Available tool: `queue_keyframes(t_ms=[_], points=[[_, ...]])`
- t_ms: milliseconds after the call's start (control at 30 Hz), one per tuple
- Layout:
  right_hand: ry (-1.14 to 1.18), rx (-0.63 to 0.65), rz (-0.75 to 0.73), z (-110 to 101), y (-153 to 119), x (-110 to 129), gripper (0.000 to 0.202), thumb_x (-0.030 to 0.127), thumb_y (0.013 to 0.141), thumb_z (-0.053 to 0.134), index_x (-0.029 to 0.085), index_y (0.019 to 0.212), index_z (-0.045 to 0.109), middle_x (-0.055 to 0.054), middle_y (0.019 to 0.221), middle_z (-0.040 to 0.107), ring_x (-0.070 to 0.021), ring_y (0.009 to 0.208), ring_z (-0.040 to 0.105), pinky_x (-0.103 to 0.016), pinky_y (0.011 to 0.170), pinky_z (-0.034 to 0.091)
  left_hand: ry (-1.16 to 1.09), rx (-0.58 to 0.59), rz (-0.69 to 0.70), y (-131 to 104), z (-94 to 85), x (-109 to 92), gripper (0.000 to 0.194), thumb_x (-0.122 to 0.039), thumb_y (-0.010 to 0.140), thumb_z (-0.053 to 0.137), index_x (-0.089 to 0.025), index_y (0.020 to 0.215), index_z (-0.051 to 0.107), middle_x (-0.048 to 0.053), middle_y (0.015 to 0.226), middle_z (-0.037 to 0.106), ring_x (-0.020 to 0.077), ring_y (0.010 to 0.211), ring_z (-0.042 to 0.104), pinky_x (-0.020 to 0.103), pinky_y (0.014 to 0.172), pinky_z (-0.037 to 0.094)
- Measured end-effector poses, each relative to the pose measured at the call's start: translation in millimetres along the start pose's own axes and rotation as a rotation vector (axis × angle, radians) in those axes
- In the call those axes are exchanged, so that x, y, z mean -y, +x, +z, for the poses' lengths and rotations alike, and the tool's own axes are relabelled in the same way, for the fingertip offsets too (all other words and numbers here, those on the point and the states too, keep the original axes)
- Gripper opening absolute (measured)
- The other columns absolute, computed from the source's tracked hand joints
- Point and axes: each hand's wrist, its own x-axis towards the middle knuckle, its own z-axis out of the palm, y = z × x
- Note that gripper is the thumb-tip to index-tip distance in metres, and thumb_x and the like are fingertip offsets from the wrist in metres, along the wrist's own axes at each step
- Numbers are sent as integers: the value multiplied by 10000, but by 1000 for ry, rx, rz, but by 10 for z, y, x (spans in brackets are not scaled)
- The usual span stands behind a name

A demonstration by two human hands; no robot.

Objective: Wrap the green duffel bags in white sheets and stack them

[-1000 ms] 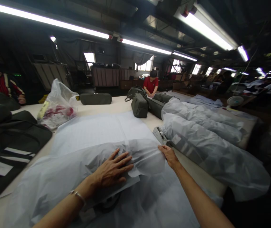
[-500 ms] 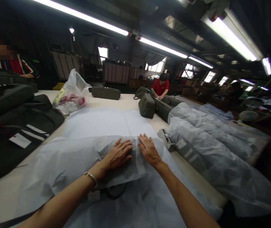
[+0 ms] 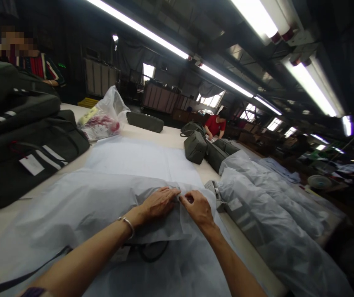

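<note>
A translucent plastic bag [image 3: 102, 198] covers a dark bag, whose strap loop [image 3: 153, 251] shows below the plastic's lower edge. My left hand [image 3: 160, 202] lies flat on the plastic, fingers stretched out toward the right. Just beside its fingertips, my right hand [image 3: 199, 208] has its fingers curled, with thumb and forefinger pinching at the plastic. Exactly how much plastic is between them is too small to see. More pale plastic sheeting [image 3: 142, 156] lies flat beyond both hands.
Dark bags with white stripes [image 3: 40, 136] are piled at left. A clear bag with red contents [image 3: 102, 119] stands beyond. Plastic-wrapped bags [image 3: 266, 214] and a tape dispenser [image 3: 215, 194] lie at right. Co-workers are at the back left [image 3: 48, 70] and far side [image 3: 215, 126].
My right hand has gone from lying flat with spread fingers to curled and pinching. My left hand stays flat on the plastic, its fingertips now closer to the right hand. The view has tilted.
</note>
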Motion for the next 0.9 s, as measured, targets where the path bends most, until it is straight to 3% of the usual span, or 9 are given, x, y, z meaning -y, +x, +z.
queue_keyframes(t_ms=[167, 300, 533, 667, 767, 900], points=[[41, 46, -36, 125, 1, 44, 223, 342, 897, 583, 244, 721, 678, -18, 708, 680, -183, 647, 644, -296, 627, 483, -4, -9, 29, -9, 37, 28, 497, -201, 935, 458, -182, 1424, 368, 102, 1398, 565, 211, 1279, 532, 399, 1135, 367], [80, 57, -66, 112, -105, 86, 212, 266, 908, 530, 230, 761, 679, -20, 727, 675, -185, 687, 649, -297, 661, 509, 41, -42, 92, -14, 8, 6, 392, -209, 977, 393, -200, 1362, 466, 104, 1350, 594, 215, 1242, 552, 404, 1106, 389], [94, -69, -285, 157, -680, 49, 234, 176, 932, 522, 230, 1106, 669, -100, 1064, 685, -241, 1017, 633, -410, 892, 537, 127, -50, 260, -31, 35, 59, 308, -213, 961, 467, -245, 1240, 593, 72, 1476, 485, 245, 1399, 382, 461, 1174, 265], [30, -78, -397, 186, -893, -44, 324, 123, 928, 495, 226, 1199, 640, -120, 1207, 644, -263, 1154, 588, -463, 961, 517, 150, 6, 433, -9, -34, -2, 241, -235, 973, 467, -222, 1146, 633, 70, 1291, 625, 216, 1209, 535, 394, 1065, 376], [17, -56, -417, 164, -919, -106, 336, 107, 928, 474, 226, 1196, 638, -113, 1248, 629, -259, 1199, 564, -472, 991, 504, 140, 93, 480, -13, -126, -111, 205, -252, 961, 494, -198, 1102, 632, 60, 1103, 682, 195, 1007, 591, 343, 936, 448], [29, -10, -430, 106, -912, -165, 300, 91, 925, 476, 214, 1124, 665, -98, 1246, 642, -247, 1234, 543, -454, 1009, 489, 131, 76, 455, -150, -138, -205, 278, -211, 938, 506, -195, 1199, 600, 80, 1288, 620, 214, 1182, 536, 354, 1063, 386]])
